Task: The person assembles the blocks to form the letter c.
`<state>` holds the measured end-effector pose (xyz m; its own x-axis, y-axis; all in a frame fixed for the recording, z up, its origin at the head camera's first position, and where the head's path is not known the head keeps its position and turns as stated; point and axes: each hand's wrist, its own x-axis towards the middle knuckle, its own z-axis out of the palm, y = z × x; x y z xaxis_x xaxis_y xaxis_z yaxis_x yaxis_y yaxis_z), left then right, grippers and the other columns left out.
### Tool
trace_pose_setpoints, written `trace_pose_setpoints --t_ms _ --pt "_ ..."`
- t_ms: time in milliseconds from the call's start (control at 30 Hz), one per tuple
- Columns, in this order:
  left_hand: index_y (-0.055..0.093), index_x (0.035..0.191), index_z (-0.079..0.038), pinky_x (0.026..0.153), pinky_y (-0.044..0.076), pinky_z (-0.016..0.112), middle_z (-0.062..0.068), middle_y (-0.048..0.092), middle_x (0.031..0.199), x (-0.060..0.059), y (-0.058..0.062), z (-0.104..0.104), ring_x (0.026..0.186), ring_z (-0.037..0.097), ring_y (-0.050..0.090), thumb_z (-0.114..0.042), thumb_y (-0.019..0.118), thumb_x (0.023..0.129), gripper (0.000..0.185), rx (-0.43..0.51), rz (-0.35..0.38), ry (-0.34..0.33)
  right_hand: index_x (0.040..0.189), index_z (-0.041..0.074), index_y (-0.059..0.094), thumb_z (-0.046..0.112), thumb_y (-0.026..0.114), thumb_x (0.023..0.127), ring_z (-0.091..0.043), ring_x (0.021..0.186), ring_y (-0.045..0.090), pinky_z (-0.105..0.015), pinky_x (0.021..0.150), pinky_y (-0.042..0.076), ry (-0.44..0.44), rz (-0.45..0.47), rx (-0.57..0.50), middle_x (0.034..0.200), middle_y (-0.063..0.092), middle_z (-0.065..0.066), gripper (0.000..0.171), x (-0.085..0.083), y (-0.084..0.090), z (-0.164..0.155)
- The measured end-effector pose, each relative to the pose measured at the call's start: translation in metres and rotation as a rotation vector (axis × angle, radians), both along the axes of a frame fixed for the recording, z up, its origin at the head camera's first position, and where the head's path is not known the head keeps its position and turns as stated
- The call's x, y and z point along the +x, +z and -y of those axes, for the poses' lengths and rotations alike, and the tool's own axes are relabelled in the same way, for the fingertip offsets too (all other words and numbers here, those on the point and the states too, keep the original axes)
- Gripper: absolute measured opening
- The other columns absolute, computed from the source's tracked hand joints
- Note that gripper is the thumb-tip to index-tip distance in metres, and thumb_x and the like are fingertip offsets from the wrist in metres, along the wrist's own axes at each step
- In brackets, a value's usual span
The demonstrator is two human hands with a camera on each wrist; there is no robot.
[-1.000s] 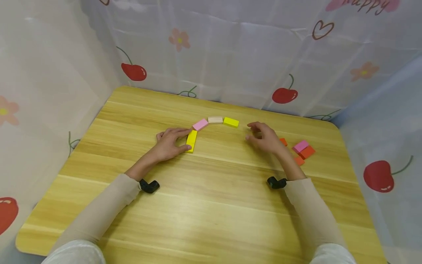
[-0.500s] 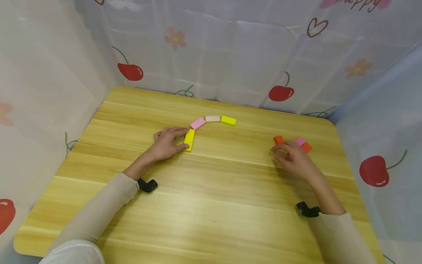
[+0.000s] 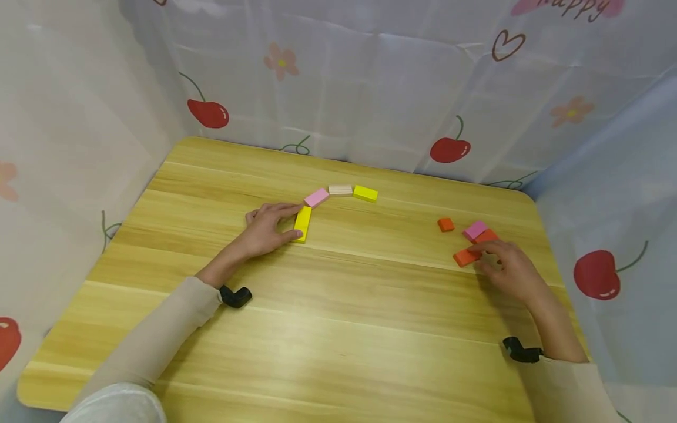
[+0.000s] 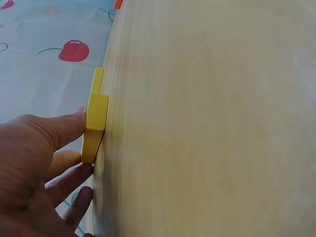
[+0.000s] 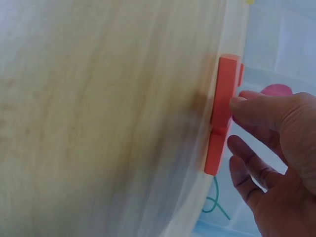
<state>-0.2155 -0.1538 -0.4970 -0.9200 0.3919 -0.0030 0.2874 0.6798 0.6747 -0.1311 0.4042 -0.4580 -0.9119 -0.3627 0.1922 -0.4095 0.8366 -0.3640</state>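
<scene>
In the head view my left hand (image 3: 267,230) holds two yellow blocks (image 3: 303,223) lying end to end, its index finger by the far end and its thumb at the near end. The left wrist view shows the thumb against a yellow block (image 4: 98,113), other fingers spread below. At the right, my right hand (image 3: 508,267) reaches over an orange block (image 3: 464,257), its index fingertip at the block's right end. In the right wrist view its fingers are apart beside the orange block (image 5: 226,91); whether they touch is hard to tell.
From the left-hand blocks an arc continues with a pink block (image 3: 316,198), a plain wood block (image 3: 340,191) and a yellow block (image 3: 365,193). By the right hand lie a small orange block (image 3: 446,224), a pink block (image 3: 475,230) and another orange block (image 3: 486,236). A printed curtain (image 3: 338,88) borders the table (image 3: 317,329).
My right hand has moved right and nearer the body, from beside the arc's yellow end to the orange block. The left hand stays at the yellow blocks.
</scene>
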Motion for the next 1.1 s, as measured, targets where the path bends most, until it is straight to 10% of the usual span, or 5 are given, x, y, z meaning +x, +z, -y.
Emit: trace_pose_setpoints --t_ms 467,1100 --pt "0.049 0.163 -0.022 0.108 0.014 0.065 0.010 0.050 0.168 -0.001 -0.003 -0.002 0.148 0.041 0.040 -0.036 0.078 0.100 0.071 0.005 -0.008 0.005 0.113 0.004 0.081 -0.006 0.090 0.079 -0.033 0.089 0.067 -0.038 0.070 0.053 0.067 -0.106 0.023 0.103 0.079 -0.013 0.037 -0.008 -0.005 0.000" --pt "0.049 0.164 -0.023 0.109 0.015 0.065 0.010 0.050 0.168 0.001 0.000 -0.002 0.149 0.041 0.039 -0.037 0.078 0.100 0.071 -0.004 -0.008 0.016 0.105 0.015 0.084 0.019 0.091 0.088 -0.004 0.083 0.062 -0.019 0.074 0.053 -0.067 0.170 -0.100 0.098 0.079 -0.002 0.019 -0.010 -0.005 0.030"
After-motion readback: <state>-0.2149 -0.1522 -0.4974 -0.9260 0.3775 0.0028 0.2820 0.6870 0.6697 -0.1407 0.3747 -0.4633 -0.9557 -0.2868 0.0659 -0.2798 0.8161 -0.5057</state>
